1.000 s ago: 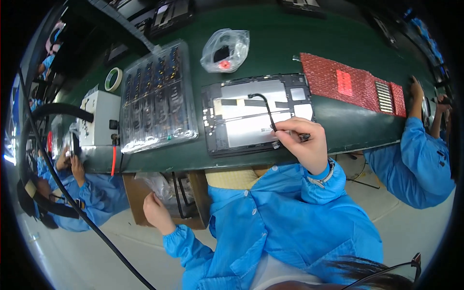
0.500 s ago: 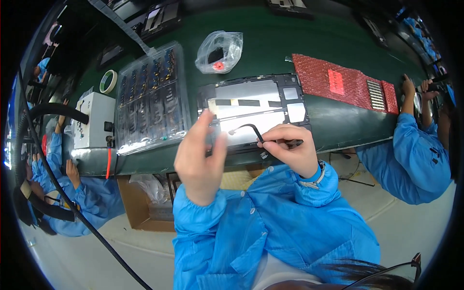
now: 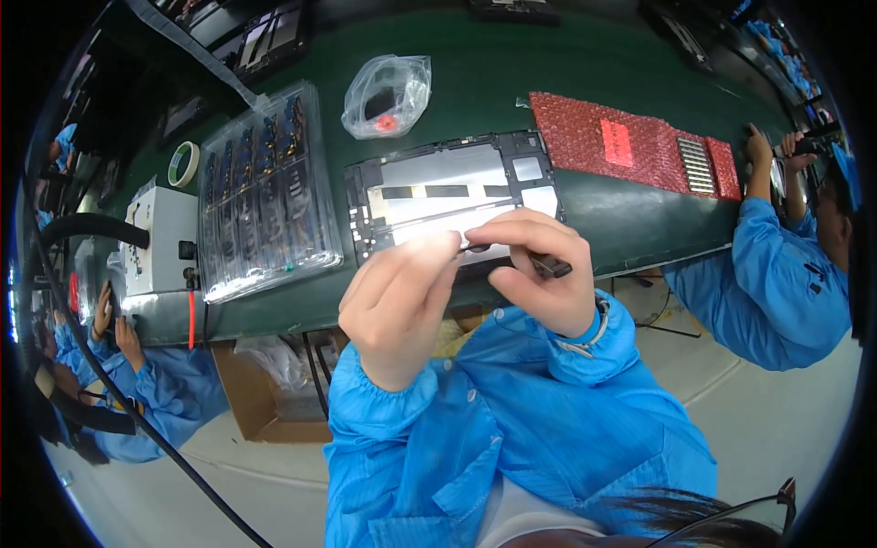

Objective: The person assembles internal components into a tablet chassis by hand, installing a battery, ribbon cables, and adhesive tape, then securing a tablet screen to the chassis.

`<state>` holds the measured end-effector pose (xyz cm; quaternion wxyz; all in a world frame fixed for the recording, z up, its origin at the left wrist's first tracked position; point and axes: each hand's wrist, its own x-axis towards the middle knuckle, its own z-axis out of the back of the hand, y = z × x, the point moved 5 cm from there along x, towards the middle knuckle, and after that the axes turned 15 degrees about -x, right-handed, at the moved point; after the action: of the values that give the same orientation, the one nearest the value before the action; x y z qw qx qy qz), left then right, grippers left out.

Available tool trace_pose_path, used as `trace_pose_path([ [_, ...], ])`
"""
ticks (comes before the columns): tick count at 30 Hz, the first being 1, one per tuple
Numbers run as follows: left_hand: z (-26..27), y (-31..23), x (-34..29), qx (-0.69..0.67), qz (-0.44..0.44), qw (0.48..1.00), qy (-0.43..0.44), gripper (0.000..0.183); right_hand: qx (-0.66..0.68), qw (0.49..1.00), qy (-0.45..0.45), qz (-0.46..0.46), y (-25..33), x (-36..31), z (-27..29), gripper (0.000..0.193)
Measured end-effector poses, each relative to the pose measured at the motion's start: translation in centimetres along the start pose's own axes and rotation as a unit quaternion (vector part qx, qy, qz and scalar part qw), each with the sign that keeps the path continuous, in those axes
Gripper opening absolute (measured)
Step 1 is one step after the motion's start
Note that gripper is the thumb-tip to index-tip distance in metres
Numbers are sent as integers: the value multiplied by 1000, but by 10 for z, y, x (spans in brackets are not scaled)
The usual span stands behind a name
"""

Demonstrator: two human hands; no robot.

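Observation:
My left hand pinches one end of a thin black cable, its fingertips pressed together. My right hand grips the same cable between thumb and forefinger; a small black block-like part sticks out of that hand's grip. Both hands meet above the near edge of a flat tablet-like device with a silver plate and black frame, lying open on the green table. The cable's end is hidden by my left fingertips.
Left of the device stands a clear tray of small parts, beside a white box with a black hose. A plastic bag, a tape roll and red bubble wrap with metal strips lie around. Co-workers sit at both sides.
My left hand has moved right and closed on the cable's end, which was free before. My right hand still holds the cable. The view has shifted slightly.

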<state>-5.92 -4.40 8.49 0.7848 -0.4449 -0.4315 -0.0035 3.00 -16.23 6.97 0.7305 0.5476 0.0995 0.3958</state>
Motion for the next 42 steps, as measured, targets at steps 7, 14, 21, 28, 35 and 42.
trace_pose_path([
  [7,3,1,-8,-142,109,973,-143,26,13,994,-70,82,8,5,-11,18],
  [14,0,1,-14,-82,48,991,-91,20,-59,976,-187,92,15,-1,-17,20],
  [21,13,5,-17,-75,32,986,-143,22,-71,976,-160,125,24,0,-29,22],
  [28,25,6,-20,-57,25,987,-151,22,-69,980,-125,135,29,1,-42,21],
  [35,70,20,-33,81,-40,976,-199,21,-59,984,-101,132,32,-8,-39,24],
  [42,121,65,-40,388,-79,915,-76,20,-59,987,-126,80,10,-14,-27,21],
])
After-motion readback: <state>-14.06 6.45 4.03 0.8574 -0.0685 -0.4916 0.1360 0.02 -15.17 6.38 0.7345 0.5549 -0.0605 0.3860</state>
